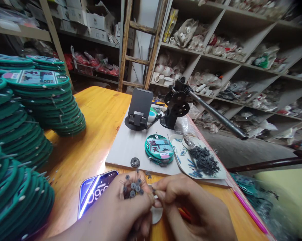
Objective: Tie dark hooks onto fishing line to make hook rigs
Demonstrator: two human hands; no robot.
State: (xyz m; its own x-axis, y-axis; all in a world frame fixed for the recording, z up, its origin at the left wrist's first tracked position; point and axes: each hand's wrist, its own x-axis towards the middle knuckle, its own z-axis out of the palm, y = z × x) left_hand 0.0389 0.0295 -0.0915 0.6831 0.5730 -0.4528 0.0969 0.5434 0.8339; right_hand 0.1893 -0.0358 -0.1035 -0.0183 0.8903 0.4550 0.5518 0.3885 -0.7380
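Note:
My left hand (pixel 123 204) is closed around a cluster of small dark grey rubber pieces (pixel 135 188) with round ends and thin wires sticking out. My right hand (pixel 193 201) pinches at the left hand's fingertips; a tiny pale bit shows there, but what it grips is too small to name. Beneath the hands lies a white round object (pixel 156 214), partly hidden, and something red-orange (pixel 185 213) shows under the right hand. Just beyond, on a grey board (pixel 120 152), are green round fishing-line winders (pixel 159 149) with a printed label, and a small dark ring (pixel 135 162).
A white tray (pixel 220 175) holds a dark grey heap (pixel 204 160) and blue pieces. Behind stand a phone stand (pixel 140 107) and a black geared winder (pixel 177 103) with a long rod. A lit phone (pixel 98 187) lies left, near tall green disc stacks (pixel 50 103). A pink pen-like stick (pixel 250 211) lies right.

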